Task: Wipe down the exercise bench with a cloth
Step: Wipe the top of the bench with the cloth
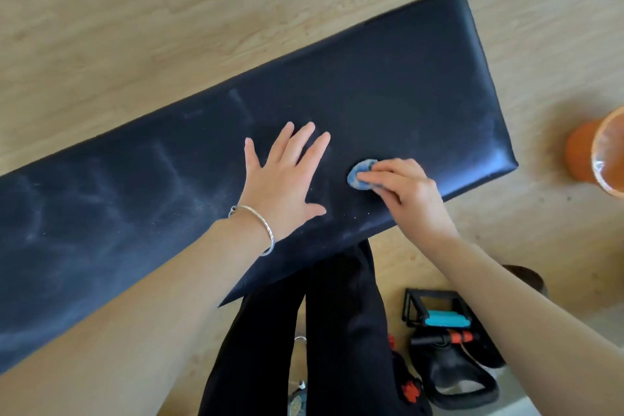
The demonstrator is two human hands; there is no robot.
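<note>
Starting at the left, the exercise bench (101, 213) runs diagonally across the wooden floor (135, 10), its dark padded top marked with pale streaks; it appears firm, smooth and heavy enough to stay put under rubbing. The left hand (283, 179) lies flat on the pad with fingers spread wide, holding nothing. Just beside it, the right hand (401, 189) pinches a small blue cloth (359, 176) against the pad near the bench's right end; the cloth looks soft, light and bunched, best gripped across its gathered top.

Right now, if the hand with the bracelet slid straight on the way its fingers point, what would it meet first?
Only bare bench pad: the left hand points toward its far edge, with floor beyond. The cloth lies off to its right.
</note>
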